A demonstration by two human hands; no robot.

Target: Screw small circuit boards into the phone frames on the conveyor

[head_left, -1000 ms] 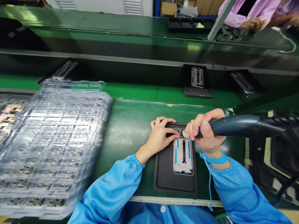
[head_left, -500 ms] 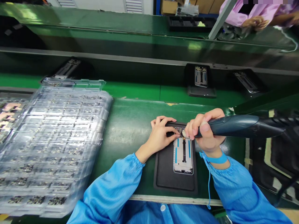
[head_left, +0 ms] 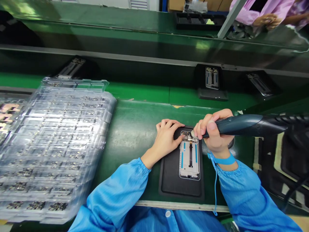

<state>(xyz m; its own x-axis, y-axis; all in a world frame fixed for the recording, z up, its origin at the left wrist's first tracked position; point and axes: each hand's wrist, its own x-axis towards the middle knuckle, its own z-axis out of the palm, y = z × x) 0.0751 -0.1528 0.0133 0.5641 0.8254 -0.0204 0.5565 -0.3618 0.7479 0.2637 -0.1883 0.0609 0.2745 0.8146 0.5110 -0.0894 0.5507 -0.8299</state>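
Observation:
An opened phone (head_left: 185,158) lies face down on a black tray (head_left: 169,180), with blue strips, a dark flex cable and small parts showing at its top end. My left hand (head_left: 166,137) rests with fingers apart over the tray's upper left edge, its thumb touching the phone's upper left side. My right hand (head_left: 214,130) is closed around a dark corded electric screwdriver (head_left: 246,125), held nearly level and pointing left. Its tip is hidden by my fingers. Something pale and round shows at the fingertips, above the phone's upper right corner.
Stacked clear plastic trays (head_left: 60,138) with small circuit parts fill the left side. Beyond the bench, a green conveyor (head_left: 145,91) carries several phones on black trays (head_left: 212,94). A dark cable runs off right. At the back right, a person in pink sleeves (head_left: 270,16) works.
My right hand and the screwdriver have shifted slightly right and up, baring more of the phone's top. My left index finger has drawn back from the phone; the thumb stays by its edge.

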